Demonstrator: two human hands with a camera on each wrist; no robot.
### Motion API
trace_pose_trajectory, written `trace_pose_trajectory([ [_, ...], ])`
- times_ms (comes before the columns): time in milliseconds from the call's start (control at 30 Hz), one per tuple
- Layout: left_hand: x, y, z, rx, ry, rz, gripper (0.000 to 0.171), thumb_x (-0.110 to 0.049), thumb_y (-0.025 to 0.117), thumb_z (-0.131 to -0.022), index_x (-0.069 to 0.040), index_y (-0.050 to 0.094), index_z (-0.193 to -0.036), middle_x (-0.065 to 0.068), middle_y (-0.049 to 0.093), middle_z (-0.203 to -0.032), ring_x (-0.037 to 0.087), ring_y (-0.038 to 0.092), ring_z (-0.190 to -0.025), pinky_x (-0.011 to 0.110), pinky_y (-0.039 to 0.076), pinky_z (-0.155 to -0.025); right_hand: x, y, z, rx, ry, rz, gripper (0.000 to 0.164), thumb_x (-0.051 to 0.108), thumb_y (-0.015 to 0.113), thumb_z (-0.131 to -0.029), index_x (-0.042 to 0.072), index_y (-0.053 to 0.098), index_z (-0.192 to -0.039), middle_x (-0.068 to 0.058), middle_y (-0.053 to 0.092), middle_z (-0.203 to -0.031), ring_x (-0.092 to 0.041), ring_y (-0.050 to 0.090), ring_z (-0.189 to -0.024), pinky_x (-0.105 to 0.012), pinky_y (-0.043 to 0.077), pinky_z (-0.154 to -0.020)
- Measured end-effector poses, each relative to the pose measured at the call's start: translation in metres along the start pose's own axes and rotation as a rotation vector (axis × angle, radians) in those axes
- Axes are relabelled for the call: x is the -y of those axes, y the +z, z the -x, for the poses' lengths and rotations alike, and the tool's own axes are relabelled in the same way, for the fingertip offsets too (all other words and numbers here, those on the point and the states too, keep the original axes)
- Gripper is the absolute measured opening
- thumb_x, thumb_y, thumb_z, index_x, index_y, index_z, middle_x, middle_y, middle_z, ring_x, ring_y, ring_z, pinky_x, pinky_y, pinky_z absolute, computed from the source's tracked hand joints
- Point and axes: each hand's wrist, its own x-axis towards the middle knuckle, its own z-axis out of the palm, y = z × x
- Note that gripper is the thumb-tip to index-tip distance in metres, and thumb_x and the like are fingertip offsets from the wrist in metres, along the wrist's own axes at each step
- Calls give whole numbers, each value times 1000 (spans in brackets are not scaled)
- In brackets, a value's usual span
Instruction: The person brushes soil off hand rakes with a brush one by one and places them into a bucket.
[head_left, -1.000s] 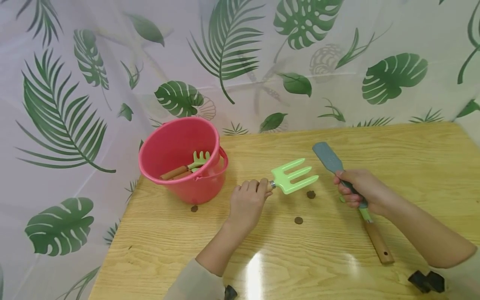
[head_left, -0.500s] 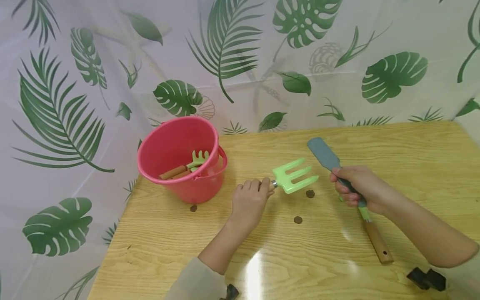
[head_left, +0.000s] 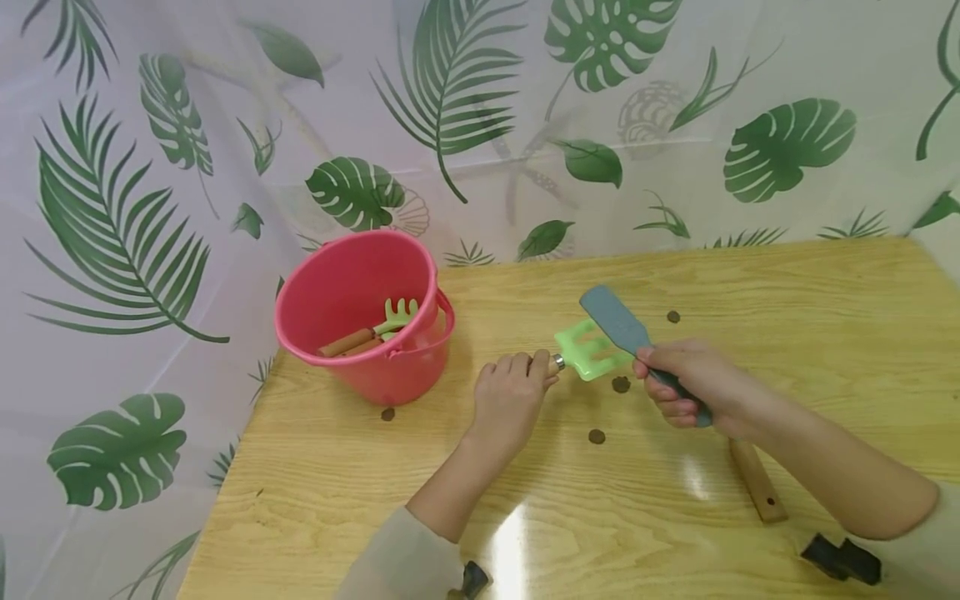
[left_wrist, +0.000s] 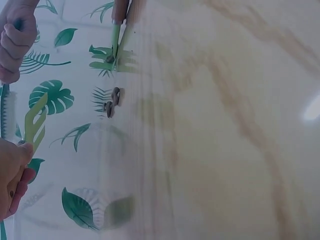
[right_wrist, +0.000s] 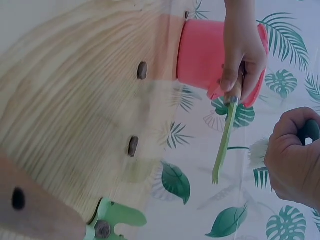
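My left hand (head_left: 510, 396) grips the wooden handle of a light green hand fork (head_left: 577, 354), its tines pointing right, above the table. My right hand (head_left: 693, 383) holds a grey-blue brush (head_left: 618, 321) by its dark handle, thumb along the top. In the head view the brush's flat back overlaps the fork's tines. Pale bristles (right_wrist: 257, 152) show on its underside in the right wrist view. That view has the fork edge-on, with the brush hand apart from it.
At the left stands a pink bucket (head_left: 408, 379) with a green hand rake (head_left: 401, 312) and other wooden handles inside. Another green-headed tool (head_left: 757, 483) lies under my right forearm. Several brown lumps (head_left: 597, 436) are scattered on the wooden table (head_left: 315, 517). A leaf-print sheet (head_left: 510, 225) hangs behind.
My right hand has moved left with the brush, which now crosses the fork's tines. The fork has shifted slightly right. A brown lump now shows behind the brush.
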Motion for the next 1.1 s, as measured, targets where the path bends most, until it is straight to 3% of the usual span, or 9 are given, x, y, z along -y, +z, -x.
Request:
trace_pose_trajectory([
  [333,-8,-3,-9,-14,16,-16,25,-35,69,-84,-15,67,-98,-2,65,-77,11,60,-64,22,44,-52,-6,16,-7,98,-13,-6,29,24,36,-103,8,51,-84,7,40,-55,-3,34,-41,-17,33,-39],
  [633,-8,-5,-8,-30,14,5,26,-38,67,-84,-14,67,-97,-2,66,-78,11,61,-65,22,45,-52,-19,20,-13,82,0,20,29,23,35,-103,9,49,-82,7,40,-54,-2,34,-40,-17,32,-39],
  [900,-6,-2,-5,-52,21,2,27,-38,66,-85,-14,68,-96,-1,67,-76,10,59,-62,21,43,-50,-23,14,-14,85,7,17,28,24,34,-103,9,48,-84,8,40,-55,-2,34,-40,-17,32,-39],
  [1100,-4,-2,-3,-91,18,-3,29,-39,68,-82,-13,65,-95,-1,65,-75,10,58,-60,22,44,-50,-22,6,-12,38,6,45,28,28,35,-103,9,47,-85,8,38,-56,-3,32,-41,-18,32,-40],
])
